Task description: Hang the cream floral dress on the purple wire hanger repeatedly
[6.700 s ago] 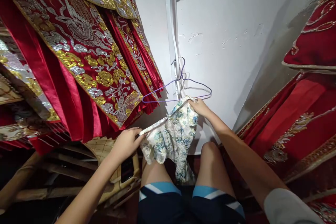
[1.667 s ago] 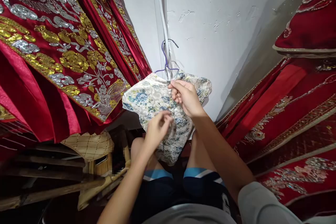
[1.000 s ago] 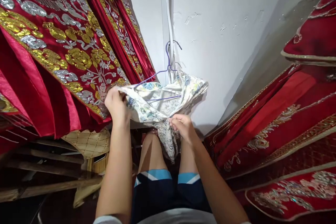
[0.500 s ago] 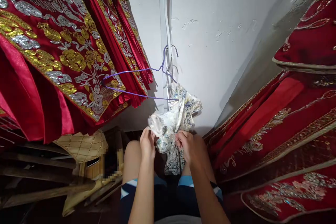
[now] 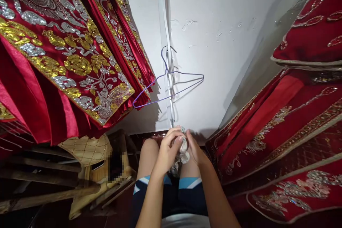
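Observation:
My left hand (image 5: 170, 149) is closed on a bunched, pale garment with a blue-grey floral print (image 5: 184, 155), its thumb and fingers curled around the cloth. On the other side of the bundle, my right hand (image 5: 195, 151) grips the same cloth, with most of its fingers hidden behind it. The garment is gathered low in front of my knees, and its lower part hangs between my legs. Above my hands, a bare purple wire hanger (image 5: 171, 96) hangs by its hook on a white strip along the wall, with nothing on it.
Red embroidered garments with gold and silver motifs (image 5: 77, 64) hang close on the left. More red beaded garments (image 5: 267, 128) fill the right side. At lower left stands wooden furniture (image 5: 48, 194) with a cream quilted cover (image 5: 88, 148). A white wall (image 5: 213, 17) is ahead.
The floral garment has come off the purple hanger, which now hangs bare and has swung around. Both hands have drawn closer together, bunching the cloth between them.

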`<state>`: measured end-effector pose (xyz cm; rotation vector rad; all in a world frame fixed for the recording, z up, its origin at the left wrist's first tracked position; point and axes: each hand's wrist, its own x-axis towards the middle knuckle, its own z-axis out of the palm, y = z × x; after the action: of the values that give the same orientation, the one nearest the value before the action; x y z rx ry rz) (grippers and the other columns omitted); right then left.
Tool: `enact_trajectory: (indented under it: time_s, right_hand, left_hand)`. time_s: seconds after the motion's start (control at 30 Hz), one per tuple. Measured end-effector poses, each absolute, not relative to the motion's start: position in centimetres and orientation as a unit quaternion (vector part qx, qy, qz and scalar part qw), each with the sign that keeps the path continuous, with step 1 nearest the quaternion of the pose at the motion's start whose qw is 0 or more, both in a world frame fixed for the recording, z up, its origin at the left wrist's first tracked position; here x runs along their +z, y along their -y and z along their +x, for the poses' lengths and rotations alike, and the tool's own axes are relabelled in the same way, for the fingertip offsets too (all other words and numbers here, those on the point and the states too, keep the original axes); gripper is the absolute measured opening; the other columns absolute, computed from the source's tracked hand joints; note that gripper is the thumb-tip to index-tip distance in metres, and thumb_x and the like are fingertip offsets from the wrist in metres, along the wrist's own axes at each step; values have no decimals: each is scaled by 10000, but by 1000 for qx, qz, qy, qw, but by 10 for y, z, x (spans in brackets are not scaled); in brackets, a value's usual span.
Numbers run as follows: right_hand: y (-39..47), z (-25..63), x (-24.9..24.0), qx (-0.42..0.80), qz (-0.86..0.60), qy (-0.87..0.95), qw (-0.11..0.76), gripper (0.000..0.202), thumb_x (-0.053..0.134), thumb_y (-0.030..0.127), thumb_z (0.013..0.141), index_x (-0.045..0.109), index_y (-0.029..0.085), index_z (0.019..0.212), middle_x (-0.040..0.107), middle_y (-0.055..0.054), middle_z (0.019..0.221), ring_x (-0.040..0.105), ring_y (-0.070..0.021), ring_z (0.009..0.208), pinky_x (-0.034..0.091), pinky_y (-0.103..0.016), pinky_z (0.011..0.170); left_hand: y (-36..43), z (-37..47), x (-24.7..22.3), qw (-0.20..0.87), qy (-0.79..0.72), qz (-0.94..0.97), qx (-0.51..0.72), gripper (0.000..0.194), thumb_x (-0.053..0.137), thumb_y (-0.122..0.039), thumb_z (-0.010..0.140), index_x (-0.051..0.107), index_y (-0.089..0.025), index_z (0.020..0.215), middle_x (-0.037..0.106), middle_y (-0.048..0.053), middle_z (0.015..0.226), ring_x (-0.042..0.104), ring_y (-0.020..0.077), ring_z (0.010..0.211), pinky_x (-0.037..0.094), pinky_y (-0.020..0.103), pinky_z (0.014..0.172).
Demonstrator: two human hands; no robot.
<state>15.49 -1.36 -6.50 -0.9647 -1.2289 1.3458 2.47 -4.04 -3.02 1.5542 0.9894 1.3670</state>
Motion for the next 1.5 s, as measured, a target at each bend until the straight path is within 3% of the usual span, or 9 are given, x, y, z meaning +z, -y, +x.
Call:
enact_trajectory:
  time_s: [0.2,0.33,0.5,0.7,0.87,1.0,1.13,1.27,1.5]
  right_hand:
    - [33,157,-51,700,-322,446,455,456,735,684,704,680,231,696,662,-47,654,680,-283,800,545,-384,710]
    - [36,159,-54,726,-273,469,422,240,831,381,687,722,227,836,686,-6,747,670,-226,825,519,-333,805]
    - [34,166,-56,784,-224,425,393,297,854,322,641,723,185,869,669,-15,730,638,-198,735,497,-284,680]
    - [51,217,-54,771,-250,453,371,402,904,320,576,729,164,903,662,-10,771,603,-148,682,480,-241,618]
    - [71,263,-47,759,-325,484,289,492,874,256,544,716,182,1003,656,12,831,566,-141,708,448,-223,619]
    - [62,264,-32,647,-376,622,231,251,735,163,641,650,185,876,605,28,797,539,-136,710,402,-219,621]
    - [30,249,-20,437,-470,709,292,221,663,170,708,578,219,906,640,16,831,581,-179,781,422,-249,664]
    - [-8,243,-10,307,-513,727,337,315,657,294,786,616,245,1095,667,16,761,598,-202,710,454,-286,654]
    - [-83,215,21,179,-450,755,443,584,524,238,838,573,237,1420,701,-78,1276,678,-279,942,527,-382,845]
  left_hand:
    - [38,26,-46,481,-389,583,527,508,656,-459,921,542,-277,1381,551,117,1456,509,288,1369,390,420,1147]
    - [43,22,-63,526,-364,580,504,659,335,-705,972,560,-234,1375,612,137,1382,539,302,1320,379,435,1144]
    - [39,11,-90,525,-368,634,432,877,10,-746,946,520,-219,1427,626,121,1343,562,280,1246,392,425,1114]
    - [29,-14,-131,317,-369,852,193,806,189,-766,945,714,-167,823,700,124,861,636,293,940,402,463,1052]
    - [23,-58,-126,220,-410,880,89,366,702,-574,811,742,-211,832,737,84,940,641,291,1015,274,529,1154]
    - [4,-95,-82,142,-476,862,106,121,745,-333,769,729,-219,809,744,71,1082,574,312,1163,298,521,1113]
    - [-6,-122,-39,42,-520,841,141,95,635,-236,814,702,-203,755,745,62,1143,531,318,1133,384,469,928]
    - [-4,-138,-13,-20,-544,816,193,177,567,-272,877,729,-214,838,740,63,1181,508,312,1082,391,459,882]
    - [-7,-144,17,-4,-608,751,258,347,455,-444,950,699,-223,838,733,78,954,528,280,933,459,394,820]
